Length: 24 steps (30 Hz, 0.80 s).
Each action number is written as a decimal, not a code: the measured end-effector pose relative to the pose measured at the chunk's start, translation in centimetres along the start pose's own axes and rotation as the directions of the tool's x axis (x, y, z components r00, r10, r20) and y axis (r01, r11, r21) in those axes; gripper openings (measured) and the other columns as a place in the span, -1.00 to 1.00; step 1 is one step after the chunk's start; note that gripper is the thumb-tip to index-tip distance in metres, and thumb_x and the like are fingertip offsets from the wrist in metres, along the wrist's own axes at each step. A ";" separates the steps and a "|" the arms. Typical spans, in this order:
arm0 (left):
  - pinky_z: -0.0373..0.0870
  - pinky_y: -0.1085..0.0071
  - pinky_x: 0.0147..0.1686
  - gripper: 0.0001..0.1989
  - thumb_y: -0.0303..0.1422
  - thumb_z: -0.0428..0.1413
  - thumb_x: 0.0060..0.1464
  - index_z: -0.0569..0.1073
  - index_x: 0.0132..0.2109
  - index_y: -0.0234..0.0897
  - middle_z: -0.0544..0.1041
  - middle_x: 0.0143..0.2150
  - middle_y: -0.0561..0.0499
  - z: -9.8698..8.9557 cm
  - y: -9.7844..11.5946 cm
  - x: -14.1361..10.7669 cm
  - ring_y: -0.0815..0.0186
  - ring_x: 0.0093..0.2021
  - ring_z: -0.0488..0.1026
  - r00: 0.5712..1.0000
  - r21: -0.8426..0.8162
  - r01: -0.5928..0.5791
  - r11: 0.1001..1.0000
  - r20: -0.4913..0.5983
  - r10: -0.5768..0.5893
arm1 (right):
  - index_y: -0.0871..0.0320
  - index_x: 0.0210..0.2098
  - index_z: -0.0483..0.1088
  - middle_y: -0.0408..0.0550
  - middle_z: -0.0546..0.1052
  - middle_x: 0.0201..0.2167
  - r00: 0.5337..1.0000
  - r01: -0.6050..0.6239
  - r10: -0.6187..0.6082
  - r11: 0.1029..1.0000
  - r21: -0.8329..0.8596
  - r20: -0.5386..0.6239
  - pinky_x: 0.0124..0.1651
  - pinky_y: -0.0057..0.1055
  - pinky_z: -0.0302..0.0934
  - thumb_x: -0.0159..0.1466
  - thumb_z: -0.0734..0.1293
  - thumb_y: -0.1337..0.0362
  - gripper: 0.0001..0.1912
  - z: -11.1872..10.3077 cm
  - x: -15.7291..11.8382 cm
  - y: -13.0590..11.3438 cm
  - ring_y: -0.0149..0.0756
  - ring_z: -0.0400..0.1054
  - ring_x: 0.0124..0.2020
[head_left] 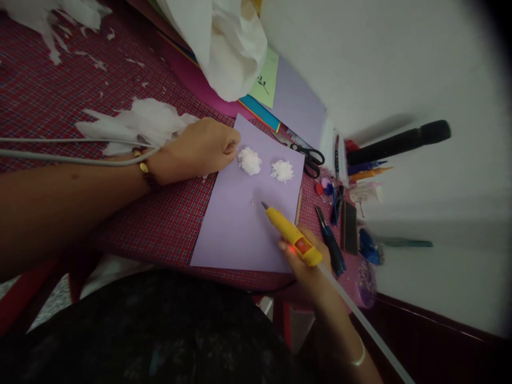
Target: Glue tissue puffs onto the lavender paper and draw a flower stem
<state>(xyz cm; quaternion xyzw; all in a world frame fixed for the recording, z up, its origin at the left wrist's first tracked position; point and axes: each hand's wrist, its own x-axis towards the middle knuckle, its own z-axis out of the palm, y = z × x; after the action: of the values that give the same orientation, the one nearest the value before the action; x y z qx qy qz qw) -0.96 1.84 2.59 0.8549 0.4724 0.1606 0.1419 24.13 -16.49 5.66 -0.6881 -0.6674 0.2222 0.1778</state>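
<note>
My right hand (312,264) is wrapped round a yellow glue gun (290,229) with a long white glue stick (364,322) running out of its back; a red light glows on its side. Its tip hangs over a lilac sheet of paper (236,229), just right of a small clear blob (252,202). Two white ruffled paper tufts (249,161) are on the upper part of the sheet. My left hand (204,146) is closed at the sheet's left edge, beside the left tuft; whatever its curled fingers may hold is hidden.
Crumpled white tissue paper (140,120) lies beyond my left wrist on the red checked cloth (132,213). A white bag (232,48) stands at the back. Black-handled scissors (310,157) and a blue cutter knife (332,242) lie right of the sheet, near the wall (400,64).
</note>
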 end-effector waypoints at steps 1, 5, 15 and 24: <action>-0.03 0.34 -0.41 -0.76 -0.32 -0.05 0.19 0.41 -0.39 -0.28 0.31 -0.52 0.00 0.0 0.0 0.0 0.29 -0.48 0.19 1.000 0.004 0.002 1.000 0.009 -0.002 | 0.11 -0.39 0.30 -0.20 0.37 -0.51 1.000 -0.008 0.008 1.000 -0.012 0.003 -0.44 -0.43 0.15 0.22 0.34 0.16 -0.82 0.0 0.0 0.0 -0.40 0.26 -0.50; -0.04 0.34 -0.41 -0.75 -0.31 -0.06 0.19 0.41 -0.40 -0.28 0.30 -0.52 0.00 -0.1 -0.1 0.0 0.30 -0.49 0.17 1.000 -0.015 0.006 1.000 0.015 -0.005 | 0.11 -0.50 0.23 -0.23 0.31 -0.60 0.999 -0.037 0.036 0.998 -0.044 -0.010 -0.53 -0.44 0.06 0.20 0.33 0.14 -0.75 0.1 0.0 0.1 -0.42 0.19 -0.58; -0.03 0.33 -0.39 -0.74 -0.30 -0.06 0.20 0.37 -0.42 -0.26 0.34 -0.49 -0.02 -0.4 0.0 -0.3 0.29 -0.47 0.16 1.000 -0.012 -0.018 1.000 0.013 0.019 | 0.08 -0.36 0.28 -0.19 0.35 -0.48 0.998 0.014 -0.015 1.000 0.024 0.059 -0.46 -0.39 0.11 0.25 0.34 0.13 -0.81 0.1 0.0 0.2 -0.37 0.23 -0.50; -0.01 0.32 -0.40 -0.77 -0.30 -0.02 0.16 0.37 -0.43 -0.26 0.30 -0.52 -0.01 0.4 -0.5 0.1 0.26 -0.47 0.23 1.000 -0.033 -0.015 0.999 -0.021 0.014 | 0.05 -0.45 0.26 -0.20 0.32 -0.57 0.998 -0.053 0.054 0.998 0.045 -0.017 -0.52 -0.35 0.06 0.22 0.35 0.10 -0.76 0.4 0.1 0.9 -0.33 0.19 -0.56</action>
<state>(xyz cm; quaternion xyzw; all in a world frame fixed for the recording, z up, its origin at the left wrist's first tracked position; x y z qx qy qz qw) -1.10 2.15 2.10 0.8541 0.4649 0.1784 0.1502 24.62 -16.47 4.82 -0.7036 -0.6420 0.2353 0.1933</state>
